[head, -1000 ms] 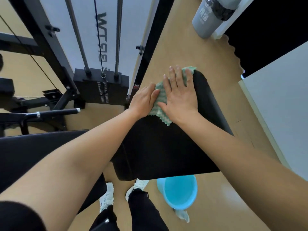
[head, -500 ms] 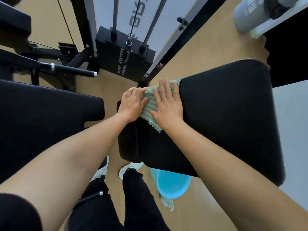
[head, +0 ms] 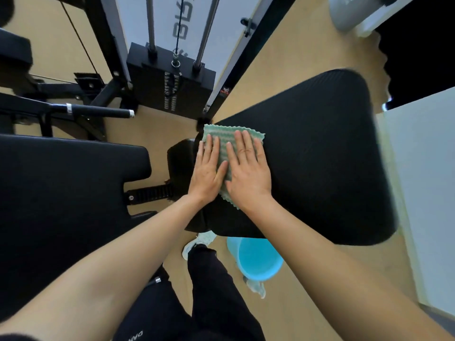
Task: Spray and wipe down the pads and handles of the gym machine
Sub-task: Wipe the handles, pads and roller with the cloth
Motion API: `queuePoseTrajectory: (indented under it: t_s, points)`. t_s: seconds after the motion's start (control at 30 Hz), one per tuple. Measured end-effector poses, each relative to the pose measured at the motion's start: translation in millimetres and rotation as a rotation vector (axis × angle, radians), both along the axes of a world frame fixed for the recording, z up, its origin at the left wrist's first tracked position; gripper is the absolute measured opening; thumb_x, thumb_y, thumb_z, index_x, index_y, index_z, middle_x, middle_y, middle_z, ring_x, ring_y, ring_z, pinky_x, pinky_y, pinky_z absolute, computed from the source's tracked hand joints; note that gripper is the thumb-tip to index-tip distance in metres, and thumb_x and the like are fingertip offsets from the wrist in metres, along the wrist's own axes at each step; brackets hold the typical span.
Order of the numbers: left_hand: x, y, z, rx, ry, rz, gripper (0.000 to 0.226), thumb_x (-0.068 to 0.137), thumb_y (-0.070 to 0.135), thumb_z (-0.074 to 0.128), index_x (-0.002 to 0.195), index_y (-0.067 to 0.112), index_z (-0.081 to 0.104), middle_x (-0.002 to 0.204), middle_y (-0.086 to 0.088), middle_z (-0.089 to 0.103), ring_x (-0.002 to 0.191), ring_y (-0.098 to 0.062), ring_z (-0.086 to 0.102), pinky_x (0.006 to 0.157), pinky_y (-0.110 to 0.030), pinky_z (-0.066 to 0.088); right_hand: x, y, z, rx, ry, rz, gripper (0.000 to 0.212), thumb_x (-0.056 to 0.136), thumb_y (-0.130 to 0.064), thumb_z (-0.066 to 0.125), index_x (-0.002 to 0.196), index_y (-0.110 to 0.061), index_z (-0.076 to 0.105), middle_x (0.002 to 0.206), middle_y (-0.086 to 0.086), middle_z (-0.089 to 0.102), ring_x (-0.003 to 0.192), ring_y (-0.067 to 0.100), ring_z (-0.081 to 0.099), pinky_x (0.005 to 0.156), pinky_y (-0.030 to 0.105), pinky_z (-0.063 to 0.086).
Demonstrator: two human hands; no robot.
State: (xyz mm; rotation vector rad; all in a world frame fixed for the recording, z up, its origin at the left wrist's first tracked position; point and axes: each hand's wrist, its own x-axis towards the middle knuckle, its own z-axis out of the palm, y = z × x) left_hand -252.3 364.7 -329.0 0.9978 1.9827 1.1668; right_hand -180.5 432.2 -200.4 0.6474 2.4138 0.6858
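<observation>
Seemingly flat, left hand [head: 206, 174], right hand [head: 248, 177], on cloth [head: 222, 134]

cloth [head: 232, 141] lies on the pad [head: 320, 153], both hands on it; bucket [head: 257, 258] below the pad.

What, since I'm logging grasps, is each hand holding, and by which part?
Nothing is gripped. The left hand and right hand lie flat, fingers straight, pressing the green ribbed cloth onto the black padded bench cushion.

Head-worn camera looks steeply down, close over the hands [head: 231, 168].
</observation>
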Motion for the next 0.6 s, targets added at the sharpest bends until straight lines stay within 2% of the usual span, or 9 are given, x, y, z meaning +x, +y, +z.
queuePoseTrajectory:
  t_s: [0.1,0.23,0.3,0.43,0.6]
  points:
    - [14.5,13.1,23.5,0.034,0.070,-0.053,0.075,0.105,0.063,0.016,0.163,0.025,-0.011,0.171,-0.002,-0.020,0.156,-0.022,-0.023,0.128,-0.053,-0.007,22.0,1.0,23.9,0.028,0.064,-0.070,0.090,0.104,-0.057,0.036,0.162,-0.009,-0.014,0.164,0.023,-0.030,0.152,0.038,-0.029,0.125,0.052,-0.014]
    - [25.0,31.8,63.1,0.111,0.198,-0.155,0.073,0.104,0.064,0.018,0.160,0.032,-0.015,0.171,-0.005,-0.021,0.156,-0.029,-0.024,0.126,-0.056,-0.011,53.3,1.2,56.8,0.062,0.189,-0.190,0.092,0.103,-0.057,0.042,0.163,-0.012,-0.011,0.166,0.020,-0.028,0.154,0.036,-0.028,0.127,0.052,-0.009]
    - [32.7,43.2,84.0,0.137,0.274,-0.205,0.075,0.104,0.065,0.017,0.162,0.028,-0.010,0.171,-0.007,-0.019,0.156,-0.032,-0.023,0.126,-0.058,-0.010,73.2,-0.9,73.2,0.101,0.253,-0.235,0.091,0.103,-0.055,0.044,0.164,-0.013,-0.009,0.167,0.019,-0.026,0.155,0.035,-0.024,0.126,0.052,-0.013]
    - [53.4,62.3,124.8,0.202,0.397,-0.267,0.075,0.104,0.062,0.021,0.164,0.022,0.001,0.171,-0.015,-0.013,0.155,-0.039,-0.021,0.125,-0.060,-0.011,108.3,-11.2,93.9,0.189,0.439,-0.328,0.082,0.104,-0.042,0.052,0.165,-0.013,0.005,0.171,0.017,-0.009,0.159,0.032,-0.010,0.124,0.050,-0.015]
    - [78.7,71.2,160.5,0.314,0.577,-0.373,0.070,0.104,0.058,0.029,0.163,0.024,0.014,0.169,-0.025,-0.005,0.154,-0.050,-0.013,0.122,-0.068,-0.003,138.9,-27.9,106.7,0.242,0.620,-0.480,0.085,0.102,-0.036,0.061,0.165,-0.015,0.008,0.173,0.014,-0.004,0.159,0.032,-0.009,0.125,0.054,-0.012]
